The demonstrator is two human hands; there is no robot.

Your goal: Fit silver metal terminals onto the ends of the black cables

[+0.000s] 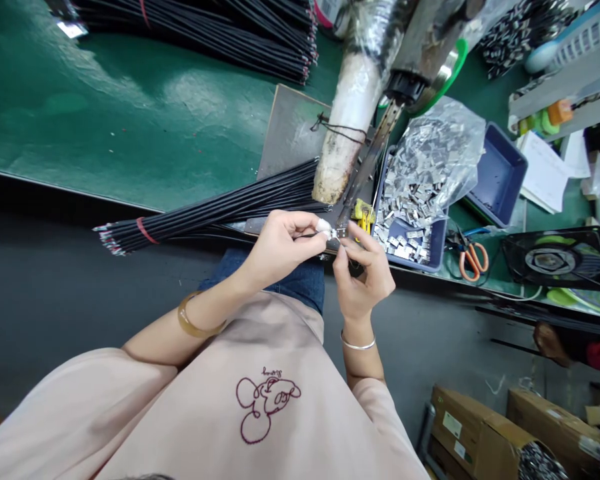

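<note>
My left hand (280, 248) is closed in a pinch on the end of a thin black cable, with a taped fingertip at the front. My right hand (364, 270) is closed too, its fingers pinching a small silver metal shell (338, 233) at that cable's tip. Both hands meet at the table edge, just under the slanted metal track (367, 163) of a machine. A bundle of black cables (220, 210) tied with a red band lies to the left of my hands. A blue tray (433, 257) with several metal shells sits just right of them.
A second cable bundle (205, 30) lies at the back of the green table (105, 107). A plastic bag of shells (430, 157), an empty blue tray (500, 177), orange scissors (473, 260) and a small fan (555, 260) are to the right. Cardboard boxes (480, 433) stand on the floor.
</note>
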